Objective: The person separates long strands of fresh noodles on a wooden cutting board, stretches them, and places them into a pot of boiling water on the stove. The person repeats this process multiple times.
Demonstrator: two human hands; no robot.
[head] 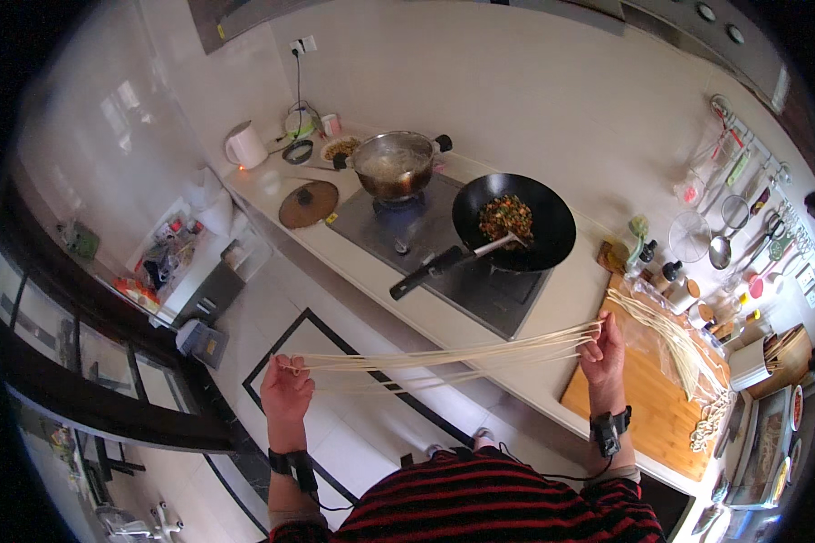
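Observation:
Long pale noodle strands [441,354] stretch through the air between my two hands, sagging a little. My left hand [288,392] is closed on their left ends above the floor. Their right ends are pinched in my right hand [602,349], beside the counter's front edge. More noodles [665,336] lie on clear plastic on a wooden board [625,407] to the right, with a coiled heap of noodles [710,421] at its lower corner. A glass-lidded or steamy pot [395,170] stands on the back left burner. A black wok [550,231] holds a chopped mixture [506,217] and a spatula [435,268].
A round glass lid [309,203], a pink electric kettle [246,146] and a plate of food [341,148] stand left of the stove [448,271]. Jars and bottles [682,295] line the wall behind the board. Utensils hang from a rail [754,142] at right.

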